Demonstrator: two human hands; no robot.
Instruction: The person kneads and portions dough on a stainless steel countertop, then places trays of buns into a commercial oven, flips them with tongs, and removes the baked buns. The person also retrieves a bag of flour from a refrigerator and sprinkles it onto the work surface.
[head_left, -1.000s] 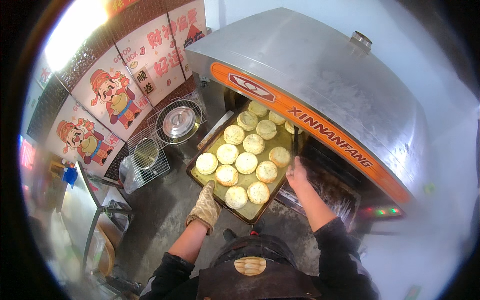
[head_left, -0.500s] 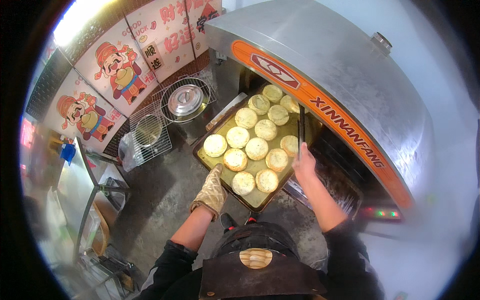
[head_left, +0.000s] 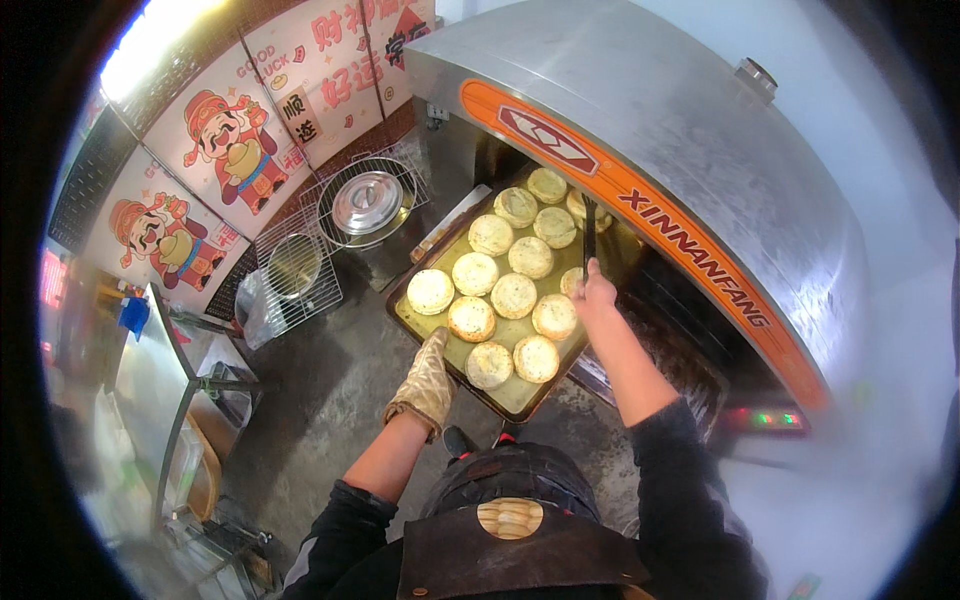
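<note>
A dark-rimmed baking tray (head_left: 515, 397) with several round, pale golden flatbreads (head_left: 514, 296) on it sticks partly out of the oven (head_left: 640, 180). My left hand (head_left: 425, 385), in a quilted tan oven mitt, is closed on the tray's near left edge, its thumb up over the rim. In my right hand (head_left: 597, 290) is a slim black long-handled tool (head_left: 589, 228); its far end reaches a flatbread (head_left: 583, 206) at the oven mouth. Whether the tool is tongs or a turner cannot be made out. My right wrist and the tool partly cover the flatbreads on that side.
A steel-topped oven with an orange front arches over the tray's far right. At the back left stand a lidded metal pot (head_left: 370, 200) and a wire rack (head_left: 300, 270). A metal-framed table (head_left: 165, 370) lies on the left, over the dark floor (head_left: 310, 390).
My right hand has moved farther forward and slightly left, carrying the tool toward the flatbread by the oven mouth. My mitted left hand and the tray look nearly unchanged.
</note>
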